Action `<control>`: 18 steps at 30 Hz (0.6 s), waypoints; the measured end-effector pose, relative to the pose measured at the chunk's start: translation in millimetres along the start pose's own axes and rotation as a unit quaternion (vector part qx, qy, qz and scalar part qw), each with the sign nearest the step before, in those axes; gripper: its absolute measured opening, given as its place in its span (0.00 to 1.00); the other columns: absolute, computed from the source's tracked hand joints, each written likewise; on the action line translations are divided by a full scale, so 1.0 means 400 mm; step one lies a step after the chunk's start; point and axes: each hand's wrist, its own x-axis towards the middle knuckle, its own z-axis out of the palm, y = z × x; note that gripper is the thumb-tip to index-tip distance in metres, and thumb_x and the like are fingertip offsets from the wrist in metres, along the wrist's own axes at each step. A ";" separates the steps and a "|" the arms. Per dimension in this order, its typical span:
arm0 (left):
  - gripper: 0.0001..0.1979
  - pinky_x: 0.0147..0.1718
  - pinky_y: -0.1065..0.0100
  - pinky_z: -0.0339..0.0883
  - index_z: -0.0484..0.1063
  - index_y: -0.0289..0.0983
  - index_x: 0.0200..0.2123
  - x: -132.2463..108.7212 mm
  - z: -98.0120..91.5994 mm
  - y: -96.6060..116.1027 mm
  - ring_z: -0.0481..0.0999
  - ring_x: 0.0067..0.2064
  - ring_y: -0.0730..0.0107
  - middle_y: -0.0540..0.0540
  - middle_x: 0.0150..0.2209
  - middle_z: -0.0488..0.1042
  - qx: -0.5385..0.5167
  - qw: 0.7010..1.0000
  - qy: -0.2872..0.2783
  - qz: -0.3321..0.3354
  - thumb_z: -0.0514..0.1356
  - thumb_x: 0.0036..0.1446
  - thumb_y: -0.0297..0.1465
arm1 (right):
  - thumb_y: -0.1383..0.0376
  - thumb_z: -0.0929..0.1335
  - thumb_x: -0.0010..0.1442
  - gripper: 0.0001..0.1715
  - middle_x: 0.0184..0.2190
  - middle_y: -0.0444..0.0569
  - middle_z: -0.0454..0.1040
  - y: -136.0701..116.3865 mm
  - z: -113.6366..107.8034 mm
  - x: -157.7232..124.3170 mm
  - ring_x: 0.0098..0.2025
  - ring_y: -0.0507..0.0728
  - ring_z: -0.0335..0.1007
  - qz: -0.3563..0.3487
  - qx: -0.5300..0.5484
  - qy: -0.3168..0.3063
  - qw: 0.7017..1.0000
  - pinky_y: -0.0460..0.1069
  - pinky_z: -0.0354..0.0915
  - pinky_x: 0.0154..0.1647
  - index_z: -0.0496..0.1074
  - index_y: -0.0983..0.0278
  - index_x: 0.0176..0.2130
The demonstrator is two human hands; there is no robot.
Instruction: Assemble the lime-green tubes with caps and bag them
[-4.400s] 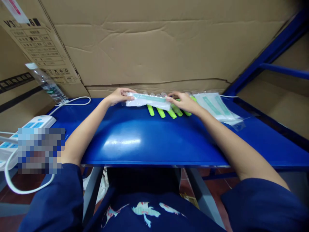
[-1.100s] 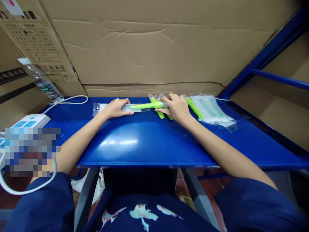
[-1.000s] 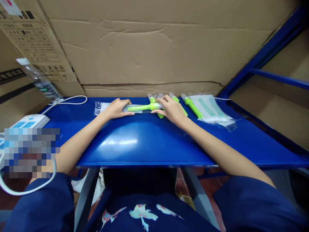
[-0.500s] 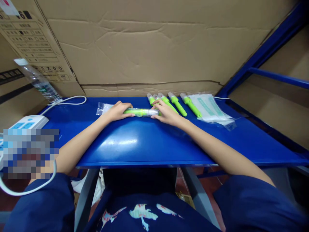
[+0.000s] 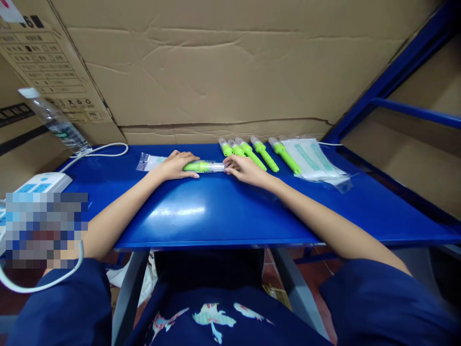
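Observation:
A lime-green stick with a clear cap lies crosswise on the blue table inside a clear plastic bag. My left hand covers its left part, thumb in front and fingers behind, closed round it. At the capped end, my right hand has thumb and fingertips pinched together on the bag's right end. Just behind my right hand are several more green sticks with clear caps, lying side by side. To their right is a stack of flat clear bags with green print.
On the left stand a white power strip with a looping cable and a tilted clear water bottle. Cardboard walls the back of the blue table. A blue metal frame rises at the right.
The bagged stick and my left hand have shifted slightly left. My right fingers have drawn in from around the capped end to a pinch at the bag's tip.

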 end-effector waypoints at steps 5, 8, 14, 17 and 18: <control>0.30 0.56 0.58 0.56 0.67 0.37 0.62 0.004 0.013 0.004 0.73 0.59 0.51 0.37 0.60 0.73 -0.002 1.000 -0.004 0.014 0.52 0.67 0.51 | 0.67 0.70 0.60 0.05 0.32 0.49 0.78 -0.013 0.014 0.006 0.33 0.55 0.75 -0.030 -0.012 0.032 0.999 0.51 0.73 0.37 0.70 0.63 0.38; 0.30 0.56 0.57 0.56 0.67 0.37 0.62 0.007 0.018 0.013 0.73 0.59 0.51 0.36 0.60 0.74 -0.001 1.000 0.009 0.022 0.51 0.68 0.50 | 0.67 0.71 0.59 0.05 0.31 0.49 0.77 -0.023 0.039 0.010 0.30 0.54 0.73 -0.033 -0.006 0.060 0.998 0.49 0.70 0.35 0.70 0.64 0.35; 0.27 0.54 0.57 0.56 0.68 0.36 0.61 0.010 0.025 0.038 0.74 0.58 0.52 0.36 0.59 0.75 0.011 0.999 0.019 0.045 0.50 0.70 0.48 | 0.63 0.66 0.67 0.12 0.33 0.51 0.78 -0.049 0.082 0.001 0.30 0.53 0.69 -0.061 -0.013 0.021 0.998 0.48 0.63 0.34 0.77 0.68 0.41; 0.26 0.54 0.57 0.56 0.68 0.36 0.60 0.011 0.030 0.043 0.74 0.57 0.52 0.36 0.58 0.75 0.018 0.998 0.022 0.049 0.50 0.70 0.47 | 0.61 0.63 0.69 0.17 0.33 0.50 0.78 -0.058 0.093 -0.007 0.29 0.52 0.67 -0.087 -0.034 -0.023 0.995 0.47 0.60 0.34 0.78 0.68 0.46; 0.26 0.54 0.57 0.56 0.69 0.36 0.60 0.012 0.031 0.042 0.74 0.57 0.52 0.36 0.58 0.75 0.020 0.998 0.023 0.048 0.50 0.70 0.47 | 0.62 0.64 0.69 0.17 0.31 0.48 0.77 -0.059 0.095 -0.008 0.28 0.51 0.65 -0.090 -0.041 -0.034 0.994 0.47 0.59 0.33 0.77 0.68 0.48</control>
